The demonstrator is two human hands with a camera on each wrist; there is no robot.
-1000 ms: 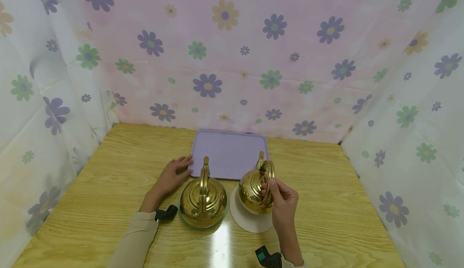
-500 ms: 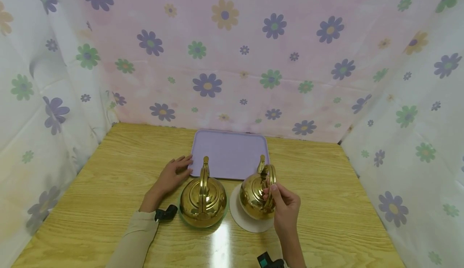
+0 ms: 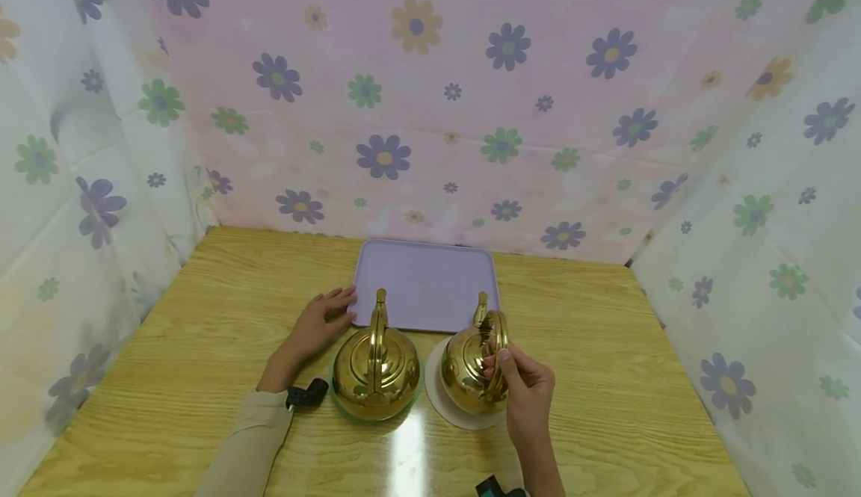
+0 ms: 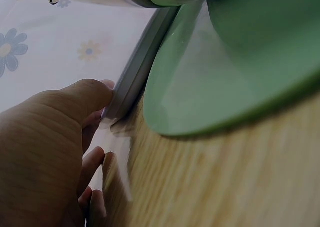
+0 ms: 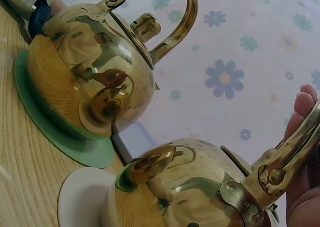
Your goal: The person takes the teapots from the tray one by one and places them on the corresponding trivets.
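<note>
My right hand (image 3: 531,392) grips the handle of a gold kettle (image 3: 464,374), the right one of two. This kettle is over a round white mat (image 3: 444,407); whether its base touches the mat I cannot tell. A second gold kettle (image 3: 373,389) stands on a round green mat (image 4: 200,97). My left hand (image 3: 319,325) lies with loosely extended fingers at the left edge of a purple tray (image 3: 424,284). In the left wrist view, its thumb touches the tray's rim (image 4: 132,69).
Both kettles stand close in front of the tray, spouts pointing toward it. The wooden table (image 3: 592,332) extends to either side. Flower-patterned curtains (image 3: 437,93) enclose its back and sides.
The right kettle, in my right hand, has come down and slightly nearer to me over the white mat. The left hand and the other kettle have stayed in place.
</note>
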